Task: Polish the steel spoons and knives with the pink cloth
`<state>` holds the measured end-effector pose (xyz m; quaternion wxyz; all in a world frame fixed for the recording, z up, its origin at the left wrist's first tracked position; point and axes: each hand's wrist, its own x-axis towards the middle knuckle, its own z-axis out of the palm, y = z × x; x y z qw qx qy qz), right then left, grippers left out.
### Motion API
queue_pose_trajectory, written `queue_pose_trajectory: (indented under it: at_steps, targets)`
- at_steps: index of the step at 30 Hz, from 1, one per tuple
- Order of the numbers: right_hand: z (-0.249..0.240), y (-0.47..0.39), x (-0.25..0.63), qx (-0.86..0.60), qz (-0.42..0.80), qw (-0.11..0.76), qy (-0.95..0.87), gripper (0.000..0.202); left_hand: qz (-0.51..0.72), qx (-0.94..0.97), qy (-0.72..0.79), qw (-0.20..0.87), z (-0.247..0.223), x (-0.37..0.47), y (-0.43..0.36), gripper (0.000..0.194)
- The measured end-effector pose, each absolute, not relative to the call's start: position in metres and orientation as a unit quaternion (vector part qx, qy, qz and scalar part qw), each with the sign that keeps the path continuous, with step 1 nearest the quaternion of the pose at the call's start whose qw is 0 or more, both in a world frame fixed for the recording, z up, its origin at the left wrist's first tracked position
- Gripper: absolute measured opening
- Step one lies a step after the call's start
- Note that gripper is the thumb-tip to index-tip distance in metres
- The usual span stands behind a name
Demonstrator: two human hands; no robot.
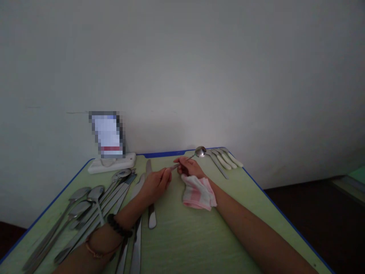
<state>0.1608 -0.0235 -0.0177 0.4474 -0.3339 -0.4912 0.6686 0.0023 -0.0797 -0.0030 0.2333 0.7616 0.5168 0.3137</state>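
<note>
A metal spoon (200,151) is held up over the far part of the green table, its bowl pointing to the back right. My left hand (156,184) is closed round the end of its handle. Nearer the bowl, my right hand (189,167) has its fingers closed on the same handle. A pink and white cloth (198,192) hangs below my right hand, beside the wrist; whether the fingers grip it is hidden. Under and beside my left forearm lie several knives, one of them a table knife (152,219).
Several spoons (95,193) and other cutlery lie on the left of the green table (176,243). A phone (107,135) leans upright on a white power strip (112,163) at the back left. White-handled cutlery (234,160) lies at the back right, before the wall.
</note>
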Motion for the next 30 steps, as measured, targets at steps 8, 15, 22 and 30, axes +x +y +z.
queue_pose_trajectory:
  at_steps: [8,15,22,30]
  targets:
    - [-0.019,-0.022,0.158,-0.392,0.564,0.572,-0.449,0.051,0.310,0.742,0.562,0.193,-0.009,0.002,-0.075,0.027]
    - [0.032,-0.010,0.194,-0.506,0.274,0.469,-0.670,0.047,0.244,0.801,0.512,0.194,-0.007,0.005,-0.081,0.028]
    - [0.092,-0.013,0.253,-0.609,0.060,0.087,-0.786,0.036,0.213,0.813,0.505,0.197,-0.006,0.005,-0.082,0.029]
    - [0.081,-0.005,0.274,-0.634,0.121,-0.045,-0.762,0.041,0.182,0.822,0.506,0.190,-0.004,0.007,-0.082,0.029]
